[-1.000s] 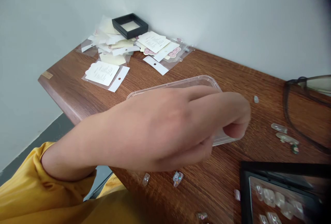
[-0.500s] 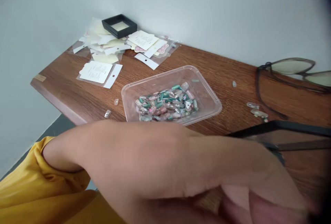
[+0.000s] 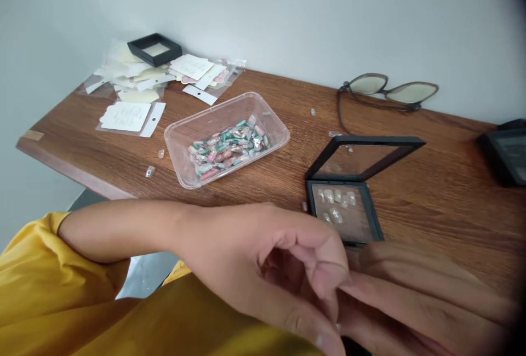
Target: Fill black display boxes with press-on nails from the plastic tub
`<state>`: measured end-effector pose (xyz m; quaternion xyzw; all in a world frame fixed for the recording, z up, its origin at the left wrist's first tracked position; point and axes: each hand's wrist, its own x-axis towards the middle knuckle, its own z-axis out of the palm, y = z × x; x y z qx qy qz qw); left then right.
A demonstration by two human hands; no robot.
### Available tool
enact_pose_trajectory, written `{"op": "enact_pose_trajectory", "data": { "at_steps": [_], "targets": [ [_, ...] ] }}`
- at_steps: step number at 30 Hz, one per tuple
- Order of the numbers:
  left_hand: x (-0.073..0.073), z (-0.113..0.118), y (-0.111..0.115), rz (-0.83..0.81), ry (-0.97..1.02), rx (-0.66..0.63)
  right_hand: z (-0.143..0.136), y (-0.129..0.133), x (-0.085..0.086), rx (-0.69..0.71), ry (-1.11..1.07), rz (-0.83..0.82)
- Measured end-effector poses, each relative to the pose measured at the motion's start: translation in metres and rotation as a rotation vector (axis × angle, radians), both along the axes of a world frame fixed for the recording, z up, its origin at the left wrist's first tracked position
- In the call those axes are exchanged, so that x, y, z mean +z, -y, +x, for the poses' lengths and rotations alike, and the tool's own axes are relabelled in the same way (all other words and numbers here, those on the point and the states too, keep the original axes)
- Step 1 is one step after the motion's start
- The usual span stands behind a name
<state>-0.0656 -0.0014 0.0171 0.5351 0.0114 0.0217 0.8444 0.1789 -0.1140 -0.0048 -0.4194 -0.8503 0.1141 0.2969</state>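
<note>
Gently brace your curled left hand [image 3: 255, 257] against your right hand [image 3: 415, 296], near the nail case [image 3: 372, 213]; finger grip unclear.

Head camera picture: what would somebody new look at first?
Probably the clear tub on the table, with its heap of pink and green fake nails. Then the open black case just beyond the right hand, with clear nails inside. Glasses lie near the table's back edge.

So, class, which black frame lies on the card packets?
The back-left frame; the open frame holding nail tips and the frame at the right edge rest on the wooden tabletop.
</note>
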Motion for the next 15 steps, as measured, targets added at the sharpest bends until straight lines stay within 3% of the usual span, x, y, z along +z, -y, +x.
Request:
{"op": "enact_pose_trajectory", "data": {
  "at_steps": [3,6,15],
  "targets": [
    [-0.007,0.006,0.004,-0.023,0.068,0.203,-0.006,-0.009,0.011,-0.006,-0.083,0.004],
    [-0.006,0.006,0.008,-0.034,-0.005,0.324,-0.005,-0.011,0.017,-0.01,-0.065,0.011],
    [-0.009,0.004,0.011,-0.138,-0.086,0.341,-0.013,-0.012,0.02,0.006,-0.079,-0.048]
  ]
}}
